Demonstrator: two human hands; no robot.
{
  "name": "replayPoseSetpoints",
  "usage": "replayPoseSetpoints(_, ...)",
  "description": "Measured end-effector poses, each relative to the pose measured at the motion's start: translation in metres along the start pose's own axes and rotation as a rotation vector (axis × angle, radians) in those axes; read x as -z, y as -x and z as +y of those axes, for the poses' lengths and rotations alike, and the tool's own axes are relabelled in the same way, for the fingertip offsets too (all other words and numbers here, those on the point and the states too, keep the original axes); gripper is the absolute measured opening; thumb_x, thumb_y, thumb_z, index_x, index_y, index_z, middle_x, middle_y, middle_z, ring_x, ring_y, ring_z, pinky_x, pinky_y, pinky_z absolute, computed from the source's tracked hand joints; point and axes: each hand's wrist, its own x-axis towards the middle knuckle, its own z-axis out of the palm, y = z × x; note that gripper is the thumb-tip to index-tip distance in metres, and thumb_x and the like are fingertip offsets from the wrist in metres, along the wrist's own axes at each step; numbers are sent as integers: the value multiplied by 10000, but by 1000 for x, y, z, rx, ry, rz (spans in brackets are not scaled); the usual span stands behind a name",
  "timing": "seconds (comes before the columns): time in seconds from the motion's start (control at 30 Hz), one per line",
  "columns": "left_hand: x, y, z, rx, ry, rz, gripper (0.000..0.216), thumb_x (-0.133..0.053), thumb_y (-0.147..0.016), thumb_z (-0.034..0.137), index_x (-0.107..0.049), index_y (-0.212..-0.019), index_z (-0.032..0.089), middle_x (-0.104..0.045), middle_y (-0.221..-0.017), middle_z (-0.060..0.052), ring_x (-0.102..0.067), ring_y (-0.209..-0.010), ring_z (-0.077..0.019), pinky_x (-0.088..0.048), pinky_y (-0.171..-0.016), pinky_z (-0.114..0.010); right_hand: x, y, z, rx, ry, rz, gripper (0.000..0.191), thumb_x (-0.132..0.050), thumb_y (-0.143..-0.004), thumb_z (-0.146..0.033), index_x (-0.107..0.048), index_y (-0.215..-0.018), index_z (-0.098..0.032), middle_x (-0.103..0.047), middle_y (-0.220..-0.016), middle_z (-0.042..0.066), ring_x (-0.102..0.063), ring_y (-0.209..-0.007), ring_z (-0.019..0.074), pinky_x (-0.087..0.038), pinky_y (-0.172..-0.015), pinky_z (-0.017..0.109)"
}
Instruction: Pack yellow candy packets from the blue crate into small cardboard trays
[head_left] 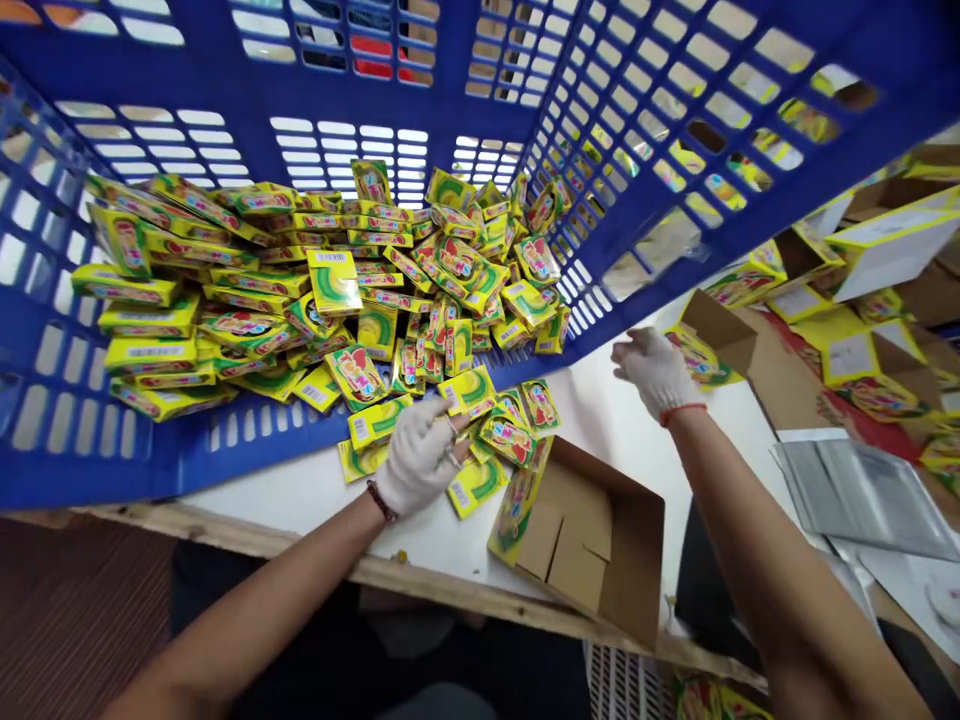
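While the left hand hung low over a loose cluster of small boxes, its fingers were bent and set fairly close together, with the tips right by the packs; I could not tell whether they gripped one. It wore a white glove that left some fingertips bare, and a dark bracelet circled the wrist. Off to the right, well apart from it, the right hand was above the white table, also gloved, with an orange-red band at the wrist. Its fingers were curled inward, and whether they held anything could not be told.

Most of the small boxes, yellow and green with bright lettering, were heaped inside a big blue basket that lay on its side with its mouth facing the person. Others had spread past its rim onto the table, up beside an open carton near the wooden edge, its brown inside facing up. A second carton stood just beyond the right hand, and more cartons crowded the far right, near some grey plastic.
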Motion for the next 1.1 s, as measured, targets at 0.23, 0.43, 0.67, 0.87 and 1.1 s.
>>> replayPoseSetpoints(0.23, -4, -52, 24, 341, 74, -172, 288, -648, -771, 309, -682, -1028, 183, -688, -1001, -104, -618, -1010, -319, -465, -950, -465, 9, 177, 61, 94, 366, 35, 548, -608, -783, -375, -542, -1291, -181, -592, -1212, 150, -588, -1169, 319, -501, -982, 488)
replayPoseSetpoints(0.43, 20, -49, 37, 600, 655, 107, 409, -680, -745, 383, -608, -1082, 163, -683, -1069, -64, -640, -889, -209, -540, -820, -369, 3, 210, 97, 194, 281, 53, 570, -450, -723, -103, -580, -1266, -217, -612, -1193, 100, -609, -1127, 241, -489, -1025, 421)
replayPoseSetpoints(0.67, 26, -4, 99, 617, 1047, 0, 464, -788, -691, 357, -562, -1061, 190, -682, -1029, -46, -676, -886, -193, -575, -804, -354, 21, 210, 26, 88, -71, 21, 333, -538, -886, -417, -637, -1100, -181, -660, -1107, 151, -622, -1033, 295, -504, -931, 499)
replayPoseSetpoints(0.87, -2, 0, 140, 180, 861, -228, 53, -604, -845, 230, -605, -872, 185, -668, -1118, -87, -630, -1097, -220, -513, -973, -403, 4, 206, -24, -315, -915, -669, 575, -697, -772, -585, -569, -1164, -185, -676, -932, 87, -616, -614, 134, -496, -457, 227)
replayPoseSetpoints(1.1, -23, 32, 120, 154, 279, -286, 378, -563, -862, 233, -590, -1234, 169, -650, -1107, -88, -620, -997, -210, -516, -921, -385, -10, 206, 13, -441, -433, -405, 275, -694, -740, -262, -642, -1002, -194, -646, -781, 16, -574, -612, 128, -476, -442, 198)
